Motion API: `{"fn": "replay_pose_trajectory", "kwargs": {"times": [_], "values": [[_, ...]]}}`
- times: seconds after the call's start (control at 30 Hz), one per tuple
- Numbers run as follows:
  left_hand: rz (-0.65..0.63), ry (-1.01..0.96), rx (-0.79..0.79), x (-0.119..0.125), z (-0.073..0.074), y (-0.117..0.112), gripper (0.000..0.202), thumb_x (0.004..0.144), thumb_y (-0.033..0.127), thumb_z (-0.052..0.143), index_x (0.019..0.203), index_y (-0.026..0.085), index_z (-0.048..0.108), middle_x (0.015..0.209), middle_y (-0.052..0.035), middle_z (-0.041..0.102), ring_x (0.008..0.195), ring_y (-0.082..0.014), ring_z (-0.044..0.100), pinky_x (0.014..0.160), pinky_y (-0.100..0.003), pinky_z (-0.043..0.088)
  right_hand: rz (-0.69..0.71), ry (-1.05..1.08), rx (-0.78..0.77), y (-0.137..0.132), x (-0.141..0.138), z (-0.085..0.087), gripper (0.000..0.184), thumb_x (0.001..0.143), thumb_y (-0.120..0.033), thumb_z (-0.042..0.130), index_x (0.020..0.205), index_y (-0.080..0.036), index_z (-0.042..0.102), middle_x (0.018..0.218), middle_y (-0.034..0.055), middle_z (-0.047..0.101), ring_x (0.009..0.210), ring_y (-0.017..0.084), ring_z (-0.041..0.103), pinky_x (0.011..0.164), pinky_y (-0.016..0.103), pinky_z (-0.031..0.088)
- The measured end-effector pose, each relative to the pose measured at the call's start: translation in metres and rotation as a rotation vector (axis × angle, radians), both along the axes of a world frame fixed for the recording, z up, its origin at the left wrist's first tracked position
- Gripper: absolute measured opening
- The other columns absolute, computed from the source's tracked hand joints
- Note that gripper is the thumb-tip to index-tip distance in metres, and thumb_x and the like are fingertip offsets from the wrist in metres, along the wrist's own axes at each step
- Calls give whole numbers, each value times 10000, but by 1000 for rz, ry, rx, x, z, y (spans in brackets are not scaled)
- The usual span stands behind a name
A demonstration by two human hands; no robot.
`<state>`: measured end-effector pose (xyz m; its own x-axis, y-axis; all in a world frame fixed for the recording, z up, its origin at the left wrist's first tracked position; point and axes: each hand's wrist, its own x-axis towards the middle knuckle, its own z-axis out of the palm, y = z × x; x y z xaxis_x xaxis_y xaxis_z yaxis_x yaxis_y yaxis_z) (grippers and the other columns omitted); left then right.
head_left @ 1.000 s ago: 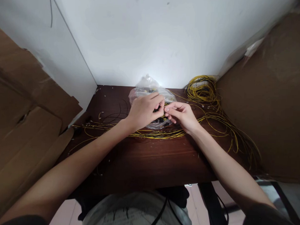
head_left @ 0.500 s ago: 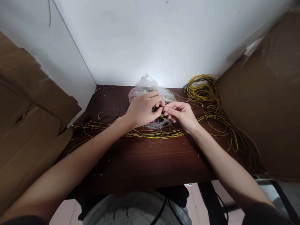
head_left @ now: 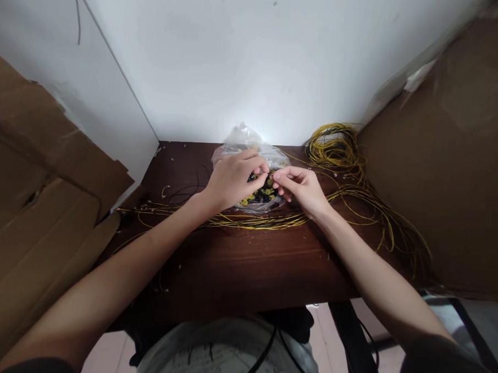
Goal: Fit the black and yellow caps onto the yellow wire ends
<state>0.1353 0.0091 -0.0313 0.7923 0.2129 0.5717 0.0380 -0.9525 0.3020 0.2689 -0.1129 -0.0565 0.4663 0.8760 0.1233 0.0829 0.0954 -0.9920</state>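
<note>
Both hands are over a clear plastic bag (head_left: 245,136) that holds several small black and yellow parts (head_left: 262,195). My left hand (head_left: 233,180) is closed, its thumb and fingertips brought together above the parts; whatever lies between them is too small to make out. Just to the right, my right hand (head_left: 305,190) pinches with thumb and forefinger, and what it holds is likewise too small to name. A narrow gap separates the two sets of fingertips. Part of the bag is hidden behind my left hand.
Yellow and black wires (head_left: 255,224) run across the brown tabletop (head_left: 245,263) in front of the bag. A coil of wire (head_left: 333,149) lies at the back right. Cardboard (head_left: 37,199) stands at the left, more cardboard (head_left: 443,178) at the right, and a white panel (head_left: 246,60) behind.
My left hand has shifted slightly left, so the fingertips of the two hands are now apart. More of the black and yellow parts show between them.
</note>
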Motion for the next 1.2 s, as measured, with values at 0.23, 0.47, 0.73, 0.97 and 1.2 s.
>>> {"fn": "replay_pose_trajectory", "kwargs": {"times": [0.23,0.47,0.73,0.97,1.2], "values": [[11,12,-41,0,0,-1,131,777,202,516,746,174,640,733,1,578,584,-83,460,579,-224,359,-25,-50,3,0,0,0,250,681,-380,699,718,-138,647,608,5,598,474,60,472,351,164,313],[7,2,-79,2,0,1,141,767,196,516,711,174,643,725,1,584,588,-85,468,592,-232,365,-23,-122,7,-1,0,0,258,698,-398,681,723,-144,643,599,3,593,468,67,464,364,187,309],[-7,25,-27,0,-1,0,110,753,178,526,721,174,631,753,-2,582,601,-90,471,575,-230,355,8,-220,2,-2,-2,2,210,727,-364,658,720,-155,641,623,5,603,480,72,466,431,215,351],[-23,50,62,0,-1,-1,128,792,193,512,740,172,628,794,-9,580,650,-100,501,590,-235,352,-13,-237,4,-3,0,3,205,729,-341,648,797,-148,651,661,10,600,514,84,478,418,208,341],[-37,39,108,0,-5,0,146,819,199,499,765,172,632,825,-14,591,663,-101,519,592,-236,347,-14,-341,-1,-5,6,4,233,744,-352,640,858,-151,667,737,20,605,515,76,480,472,231,383]]}}
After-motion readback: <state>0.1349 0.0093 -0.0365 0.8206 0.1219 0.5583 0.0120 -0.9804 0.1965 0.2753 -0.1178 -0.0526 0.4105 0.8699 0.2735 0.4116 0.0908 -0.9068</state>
